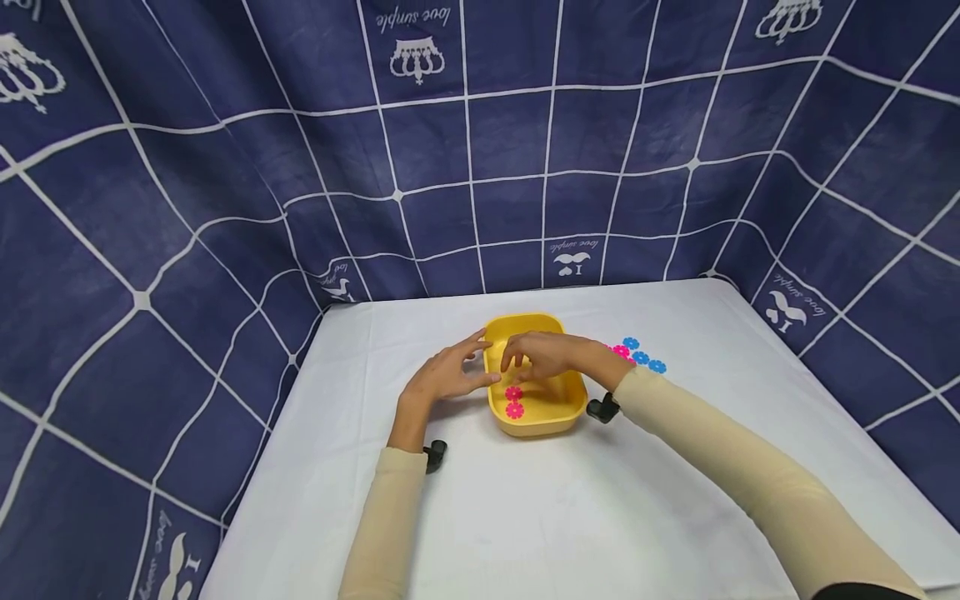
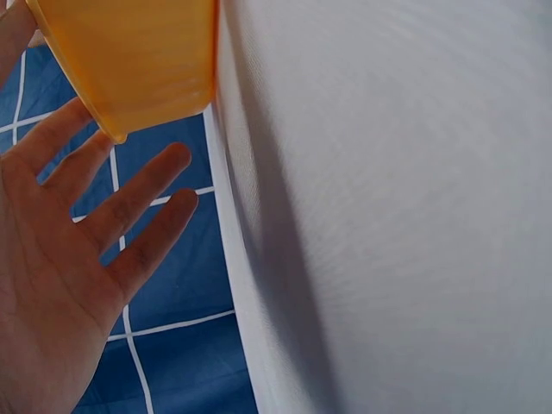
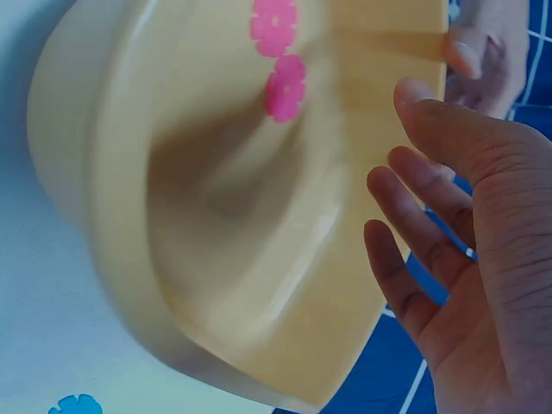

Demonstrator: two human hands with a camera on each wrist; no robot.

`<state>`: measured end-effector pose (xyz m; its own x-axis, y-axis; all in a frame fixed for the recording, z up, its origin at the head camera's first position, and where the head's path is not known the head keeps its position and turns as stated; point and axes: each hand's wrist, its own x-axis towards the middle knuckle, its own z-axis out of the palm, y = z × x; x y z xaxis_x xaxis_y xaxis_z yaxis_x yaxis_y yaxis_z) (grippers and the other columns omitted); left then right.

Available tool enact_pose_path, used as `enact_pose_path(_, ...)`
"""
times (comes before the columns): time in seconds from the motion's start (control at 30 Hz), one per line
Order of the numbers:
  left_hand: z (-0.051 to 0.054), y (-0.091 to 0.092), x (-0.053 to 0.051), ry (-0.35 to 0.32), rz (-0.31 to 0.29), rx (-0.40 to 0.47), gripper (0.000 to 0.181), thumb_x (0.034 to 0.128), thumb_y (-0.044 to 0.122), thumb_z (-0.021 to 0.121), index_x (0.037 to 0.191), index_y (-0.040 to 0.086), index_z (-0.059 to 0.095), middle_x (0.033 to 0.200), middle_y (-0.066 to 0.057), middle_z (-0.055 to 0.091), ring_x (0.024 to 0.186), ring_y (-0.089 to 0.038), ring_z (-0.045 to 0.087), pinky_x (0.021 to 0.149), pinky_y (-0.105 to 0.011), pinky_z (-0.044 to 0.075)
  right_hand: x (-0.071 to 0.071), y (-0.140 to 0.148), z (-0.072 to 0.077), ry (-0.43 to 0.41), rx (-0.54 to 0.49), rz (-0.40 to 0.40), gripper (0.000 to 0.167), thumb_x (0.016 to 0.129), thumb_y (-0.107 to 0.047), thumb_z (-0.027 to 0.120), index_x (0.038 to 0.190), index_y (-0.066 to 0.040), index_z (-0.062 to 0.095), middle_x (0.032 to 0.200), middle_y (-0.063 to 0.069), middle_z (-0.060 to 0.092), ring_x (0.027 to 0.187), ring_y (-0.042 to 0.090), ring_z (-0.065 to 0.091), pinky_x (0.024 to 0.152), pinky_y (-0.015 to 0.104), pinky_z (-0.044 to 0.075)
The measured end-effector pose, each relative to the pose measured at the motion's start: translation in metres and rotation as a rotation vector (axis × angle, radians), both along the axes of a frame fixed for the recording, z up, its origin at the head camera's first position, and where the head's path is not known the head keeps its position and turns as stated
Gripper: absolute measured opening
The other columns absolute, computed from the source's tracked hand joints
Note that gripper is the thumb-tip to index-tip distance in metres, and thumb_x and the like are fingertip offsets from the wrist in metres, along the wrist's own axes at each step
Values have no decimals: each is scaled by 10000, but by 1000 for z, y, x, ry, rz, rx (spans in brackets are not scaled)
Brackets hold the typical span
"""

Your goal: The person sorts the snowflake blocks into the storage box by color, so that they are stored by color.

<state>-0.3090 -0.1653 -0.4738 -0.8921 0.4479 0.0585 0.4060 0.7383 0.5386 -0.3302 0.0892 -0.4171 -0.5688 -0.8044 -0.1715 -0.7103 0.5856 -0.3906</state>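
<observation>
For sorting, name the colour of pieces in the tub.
Visible pieces are pink, clearest in the head view.

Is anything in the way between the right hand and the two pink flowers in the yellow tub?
No, nothing I can see. The right hand is over the open tub, and the pink flowers lie inside with no lid or wall between.

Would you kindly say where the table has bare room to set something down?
The table is bare between the sleeves, nearer than the tray, and left of the left hand. Crowded spots are at the tray, with the right hand and pink pieces, and around the blue pieces to its right.
</observation>
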Motion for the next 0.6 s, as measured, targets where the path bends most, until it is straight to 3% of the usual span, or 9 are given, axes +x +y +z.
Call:
enact_pose_path(0.33,1,0,0,-9,3,-2,875,884,783,701,1592,292,547,1734,151,345,1420,-229,586,1159,-570,464,3,6,9,47,-53,-15,334,1003,-211,792,1323,-128,751,1268,31,737,1168,272,708,996,389,589)
enact_pose_path(0.6,0,1,1,-15,-2,7,880,881,790,695,1593,295,546,1740,162,330,1386,-224,616,1142,-601,472,8,7,6,42,-75,-13,329,1001,-224,794,1314,-130,757,1260,27,736,1143,234,710,990,379,593)
